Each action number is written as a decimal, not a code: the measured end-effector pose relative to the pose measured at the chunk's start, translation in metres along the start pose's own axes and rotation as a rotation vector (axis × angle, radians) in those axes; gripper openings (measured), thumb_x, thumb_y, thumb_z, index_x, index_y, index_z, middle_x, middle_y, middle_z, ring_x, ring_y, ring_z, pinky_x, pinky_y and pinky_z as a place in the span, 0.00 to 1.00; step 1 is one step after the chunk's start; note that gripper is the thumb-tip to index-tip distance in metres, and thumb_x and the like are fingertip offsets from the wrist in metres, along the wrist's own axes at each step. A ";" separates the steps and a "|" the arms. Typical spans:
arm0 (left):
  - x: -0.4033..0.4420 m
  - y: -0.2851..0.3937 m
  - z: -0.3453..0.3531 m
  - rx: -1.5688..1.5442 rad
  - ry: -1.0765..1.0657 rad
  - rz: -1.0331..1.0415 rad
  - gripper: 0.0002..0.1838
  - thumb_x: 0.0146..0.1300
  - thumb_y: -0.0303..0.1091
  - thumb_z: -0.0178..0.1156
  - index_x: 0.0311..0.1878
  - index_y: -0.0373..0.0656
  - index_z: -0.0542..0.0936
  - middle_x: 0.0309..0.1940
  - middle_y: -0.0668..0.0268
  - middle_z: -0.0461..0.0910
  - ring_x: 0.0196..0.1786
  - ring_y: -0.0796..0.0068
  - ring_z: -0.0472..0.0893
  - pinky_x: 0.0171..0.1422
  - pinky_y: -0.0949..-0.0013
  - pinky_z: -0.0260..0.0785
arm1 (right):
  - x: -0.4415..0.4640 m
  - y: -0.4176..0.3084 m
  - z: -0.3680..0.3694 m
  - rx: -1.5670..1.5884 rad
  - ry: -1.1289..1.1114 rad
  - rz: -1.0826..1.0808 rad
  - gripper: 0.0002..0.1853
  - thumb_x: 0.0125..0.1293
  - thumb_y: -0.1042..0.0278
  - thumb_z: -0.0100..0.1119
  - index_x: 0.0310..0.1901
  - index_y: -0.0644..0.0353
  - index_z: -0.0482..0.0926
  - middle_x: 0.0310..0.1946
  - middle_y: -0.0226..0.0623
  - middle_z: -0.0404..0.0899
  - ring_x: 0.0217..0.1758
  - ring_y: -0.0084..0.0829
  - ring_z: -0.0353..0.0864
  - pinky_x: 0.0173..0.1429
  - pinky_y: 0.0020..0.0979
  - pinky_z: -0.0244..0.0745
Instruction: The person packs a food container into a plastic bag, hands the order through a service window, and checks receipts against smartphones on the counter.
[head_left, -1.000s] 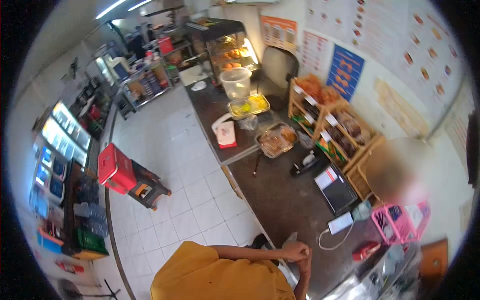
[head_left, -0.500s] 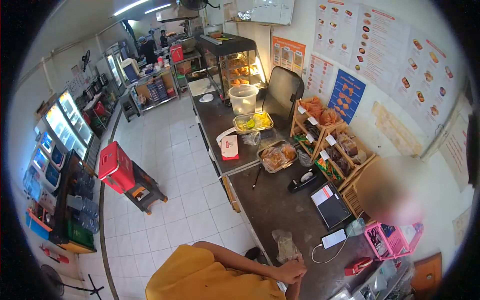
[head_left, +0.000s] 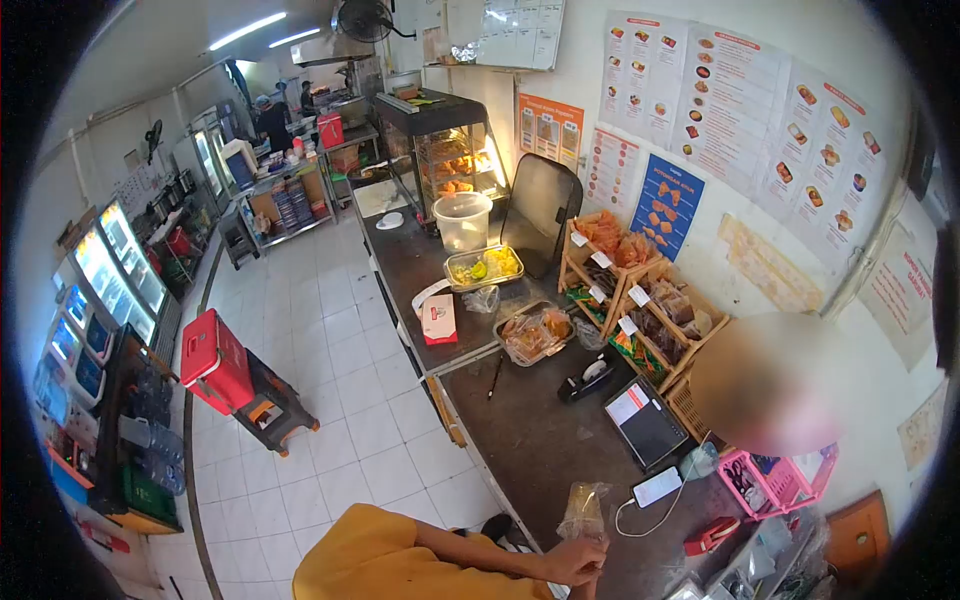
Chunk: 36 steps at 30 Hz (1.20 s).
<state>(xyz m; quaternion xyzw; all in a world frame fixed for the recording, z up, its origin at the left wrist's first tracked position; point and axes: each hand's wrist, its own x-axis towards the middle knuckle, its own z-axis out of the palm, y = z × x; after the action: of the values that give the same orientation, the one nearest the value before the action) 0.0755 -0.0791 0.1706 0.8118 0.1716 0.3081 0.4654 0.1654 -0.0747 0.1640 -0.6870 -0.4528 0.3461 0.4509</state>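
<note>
A clear plastic bag (head_left: 584,510) with yellowish-brown contents, not clear enough to name, is at the front edge of the dark counter (head_left: 500,400). My left hand (head_left: 574,561) is closed around the bag's near end. My right hand (head_left: 588,588) is close beneath it at the bottom of the view, mostly covered by the left, and its fingers are hidden. Just right of the bag lies a white phone (head_left: 657,487) on a charging cable.
A tablet (head_left: 645,422), tape dispenser (head_left: 585,380), pink basket (head_left: 778,482) and red stapler (head_left: 711,536) surround the work spot. Farther along are a tray of packed food (head_left: 535,333) and wooden snack racks (head_left: 640,290). A red cooler box (head_left: 215,360) stands on a stool left.
The bag is more upright, its near end drawn together in my left hand. My hands have shifted slightly towards the lower left, and the whole view has turned a little.
</note>
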 end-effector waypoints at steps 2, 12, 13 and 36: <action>0.009 0.008 -0.014 -0.041 0.050 0.065 0.11 0.58 0.34 0.67 0.30 0.43 0.73 0.28 0.60 0.75 0.35 0.57 0.79 0.37 0.56 0.68 | 0.001 0.002 -0.003 -0.006 0.014 0.007 0.19 0.63 0.64 0.70 0.49 0.70 0.78 0.34 0.37 0.79 0.36 0.29 0.73 0.44 0.39 0.75; 0.017 -0.066 -0.057 -0.302 0.285 -0.445 0.13 0.69 0.41 0.63 0.40 0.40 0.84 0.25 0.66 0.80 0.29 0.77 0.78 0.36 0.69 0.69 | -0.027 0.030 -0.047 -0.034 0.137 0.059 0.18 0.60 0.67 0.73 0.45 0.71 0.80 0.29 0.35 0.79 0.32 0.28 0.70 0.39 0.38 0.74; 0.009 -0.065 -0.062 -0.433 0.296 -0.505 0.13 0.70 0.42 0.62 0.40 0.40 0.84 0.25 0.67 0.80 0.29 0.79 0.77 0.37 0.69 0.69 | -0.032 0.038 -0.053 -0.045 0.148 0.061 0.17 0.60 0.67 0.73 0.44 0.72 0.81 0.29 0.35 0.79 0.31 0.27 0.70 0.39 0.38 0.74; 0.078 0.008 -0.061 -0.846 -0.304 -0.607 0.09 0.78 0.35 0.50 0.51 0.40 0.73 0.46 0.61 0.79 0.49 0.68 0.81 0.56 0.63 0.74 | -0.057 -0.090 -0.061 -0.112 0.662 0.152 0.18 0.58 0.75 0.63 0.51 0.63 0.76 0.35 0.48 0.82 0.39 0.52 0.84 0.42 0.46 0.78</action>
<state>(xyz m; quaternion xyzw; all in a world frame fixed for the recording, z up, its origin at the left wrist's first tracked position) 0.0942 0.0004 0.2270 0.5029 0.1900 0.0812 0.8393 0.1717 -0.1304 0.2738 -0.8175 -0.2476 0.1120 0.5078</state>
